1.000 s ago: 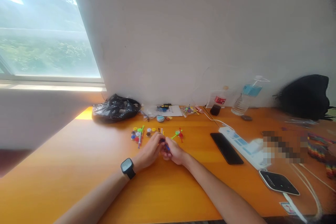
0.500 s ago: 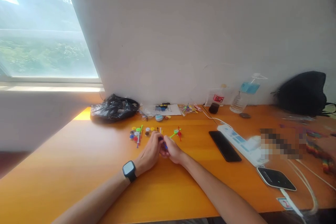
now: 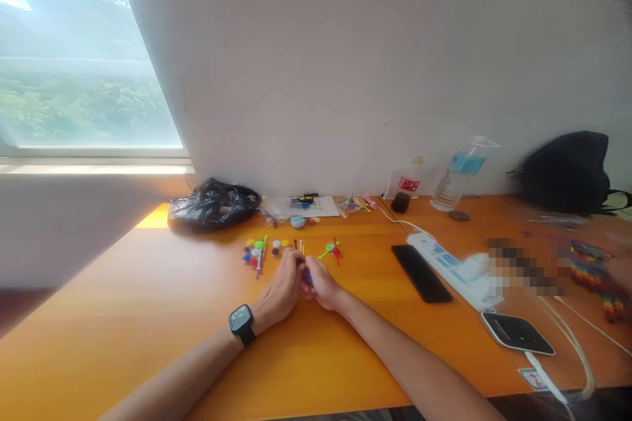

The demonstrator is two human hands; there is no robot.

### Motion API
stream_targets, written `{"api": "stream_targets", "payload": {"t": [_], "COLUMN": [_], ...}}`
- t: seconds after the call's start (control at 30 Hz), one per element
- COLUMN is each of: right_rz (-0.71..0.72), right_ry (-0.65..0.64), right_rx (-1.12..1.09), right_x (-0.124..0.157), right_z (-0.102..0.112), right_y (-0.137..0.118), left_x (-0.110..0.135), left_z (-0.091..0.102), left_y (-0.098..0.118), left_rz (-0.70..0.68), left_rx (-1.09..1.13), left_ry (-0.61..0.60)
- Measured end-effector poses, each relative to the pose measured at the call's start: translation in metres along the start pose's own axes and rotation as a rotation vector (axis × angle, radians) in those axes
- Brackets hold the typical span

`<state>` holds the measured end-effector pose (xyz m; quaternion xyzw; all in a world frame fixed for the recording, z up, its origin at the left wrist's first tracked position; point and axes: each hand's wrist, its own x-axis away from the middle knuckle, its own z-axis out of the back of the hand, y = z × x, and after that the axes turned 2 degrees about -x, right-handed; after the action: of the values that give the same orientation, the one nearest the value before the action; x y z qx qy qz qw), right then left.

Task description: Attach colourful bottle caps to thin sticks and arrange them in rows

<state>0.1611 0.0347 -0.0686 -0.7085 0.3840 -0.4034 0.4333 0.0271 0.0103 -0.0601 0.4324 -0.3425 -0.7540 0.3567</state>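
Note:
My left hand [image 3: 282,284], with a watch [image 3: 241,320] on its wrist, and my right hand [image 3: 320,283] meet above the table. Their fingers are closed together around a small blue plastic piece [image 3: 309,275], mostly hidden by the fingers. Left of the hands lies a cluster of coloured round caps and sticks [image 3: 255,255]. White, yellow and dark round caps [image 3: 277,247] lie just behind my left hand, with a few short sticks [image 3: 301,245] beside them. To the right rest a green stick piece [image 3: 326,249] and a red one [image 3: 336,251].
A black plastic bag [image 3: 214,204], a paper sheet [image 3: 320,207] and a bag of coloured sticks [image 3: 356,203] lie along the wall. At right are a cola bottle [image 3: 405,194], a water bottle [image 3: 451,183], a phone [image 3: 421,273], a power strip [image 3: 447,264] and a black backpack [image 3: 565,174].
The view has shifted very slightly. Both hands stay together around the blue piece, and the pieces on the table lie as before.

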Motion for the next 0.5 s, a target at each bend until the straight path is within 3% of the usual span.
{"api": "stream_targets", "payload": {"t": [0.13, 0.27, 0.37, 0.5], "right_rz": [0.102, 0.187, 0.315, 0.411], "right_ry": [0.018, 0.107, 0.281, 0.443], "right_rx": [0.039, 0.146, 0.414, 0.822], "right_x": [0.0, -0.003, -0.008, -0.014], "right_z": [-0.002, 0.005, 0.02, 0.037], "right_y": [0.002, -0.007, -0.015, -0.015], "left_x": [-0.003, -0.009, -0.012, -0.015], "left_z": [0.0, 0.009, 0.018, 0.025], "left_y": [0.007, 0.002, -0.009, -0.021], "left_rz": [0.045, -0.015, -0.059, -0.075], "left_rx": [-0.028, -0.213, -0.342, -0.341], "left_ry": [0.083, 0.2, 0.227, 0.206]}}
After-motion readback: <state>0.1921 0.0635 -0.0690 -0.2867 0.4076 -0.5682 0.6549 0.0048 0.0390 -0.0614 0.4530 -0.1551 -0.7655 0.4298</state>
